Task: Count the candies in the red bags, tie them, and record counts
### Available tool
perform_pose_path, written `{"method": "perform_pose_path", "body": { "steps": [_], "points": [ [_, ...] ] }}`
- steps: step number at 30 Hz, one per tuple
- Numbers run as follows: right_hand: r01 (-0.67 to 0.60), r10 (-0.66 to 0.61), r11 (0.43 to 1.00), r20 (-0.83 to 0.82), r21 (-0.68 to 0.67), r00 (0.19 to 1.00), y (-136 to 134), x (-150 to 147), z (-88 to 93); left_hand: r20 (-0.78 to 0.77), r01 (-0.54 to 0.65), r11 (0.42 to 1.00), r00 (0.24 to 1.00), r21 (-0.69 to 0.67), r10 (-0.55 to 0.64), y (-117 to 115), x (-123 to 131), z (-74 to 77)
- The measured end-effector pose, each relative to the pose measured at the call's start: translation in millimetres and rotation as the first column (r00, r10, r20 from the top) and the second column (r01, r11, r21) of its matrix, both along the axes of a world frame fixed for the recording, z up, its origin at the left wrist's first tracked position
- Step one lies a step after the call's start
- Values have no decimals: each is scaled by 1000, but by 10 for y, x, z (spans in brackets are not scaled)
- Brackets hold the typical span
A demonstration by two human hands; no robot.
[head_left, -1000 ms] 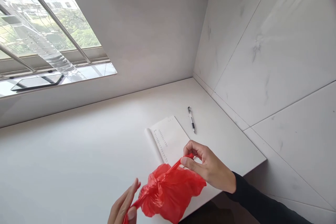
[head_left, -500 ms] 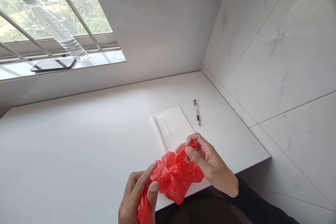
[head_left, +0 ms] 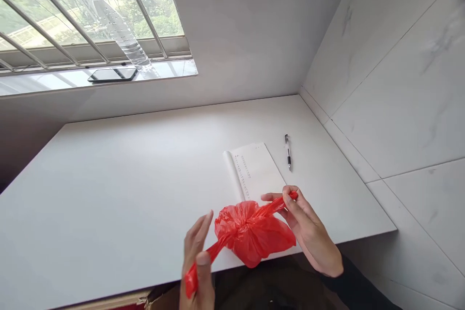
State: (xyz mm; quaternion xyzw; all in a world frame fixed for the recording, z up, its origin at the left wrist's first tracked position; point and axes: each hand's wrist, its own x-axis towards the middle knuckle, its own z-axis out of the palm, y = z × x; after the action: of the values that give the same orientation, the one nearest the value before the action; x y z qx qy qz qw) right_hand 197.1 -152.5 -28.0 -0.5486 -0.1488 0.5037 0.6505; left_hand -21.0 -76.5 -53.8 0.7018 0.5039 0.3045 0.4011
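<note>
A red plastic bag point(head_left: 254, 237), knotted in its middle, hangs between my two hands at the table's front edge. My right hand point(head_left: 307, 223) pinches one twisted end of it between thumb and fingers, up and to the right of the knot. On the other side, the second twisted end runs into my left hand point(head_left: 199, 261), between the thumb and the palm; the left fingers stretch upward. Just beyond the bag lies an open notebook point(head_left: 256, 167) with handwriting on its page, its lower part hidden by the bag and my right hand.
A black-and-clear pen point(head_left: 288, 152) lies right of the notebook on the white table point(head_left: 145, 179). A water bottle point(head_left: 121, 34) and a dark phone point(head_left: 112, 75) rest on the windowsill. Tiled wall point(head_left: 410, 106) closes off the right side. Cardboard point(head_left: 141, 296) shows below the front edge.
My hands have moved apart, drawing the bag's two ends out straight from the knot. The view has shifted, so the table and window sit farther right in it.
</note>
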Motion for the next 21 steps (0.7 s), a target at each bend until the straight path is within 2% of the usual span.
{"method": "perform_pose_path", "body": {
  "steps": [3,5,7,10,13,16,18,21],
  "points": [
    [54,-53,998,-46,20,998,-1,-135,-39,-6,284,954,959,98,-285,-105,230,-105],
    [47,-44,998,-75,42,996,-42,-159,-116,-25,322,937,947,133,-321,-148,324,-216],
    [47,-41,998,-133,48,990,-99,-118,-223,-39,272,951,962,150,-269,-143,323,-324],
    [88,-90,996,-223,-17,971,-168,7,-379,-74,133,981,990,139,-123,-68,164,-406],
    [45,-71,993,-244,-109,967,-205,85,-448,-91,-44,997,995,65,49,-6,-29,-372],
    [16,-46,991,-221,-133,974,-201,53,-420,-45,-159,980,987,-122,154,-49,-83,-286],
    [23,-50,991,-209,-131,977,-183,0,-380,38,-150,944,985,-295,168,-134,-24,-236],
    [-5,-26,991,-224,-133,974,-171,-78,-336,200,-29,863,968,-504,150,-262,133,-207]
  ]
}}
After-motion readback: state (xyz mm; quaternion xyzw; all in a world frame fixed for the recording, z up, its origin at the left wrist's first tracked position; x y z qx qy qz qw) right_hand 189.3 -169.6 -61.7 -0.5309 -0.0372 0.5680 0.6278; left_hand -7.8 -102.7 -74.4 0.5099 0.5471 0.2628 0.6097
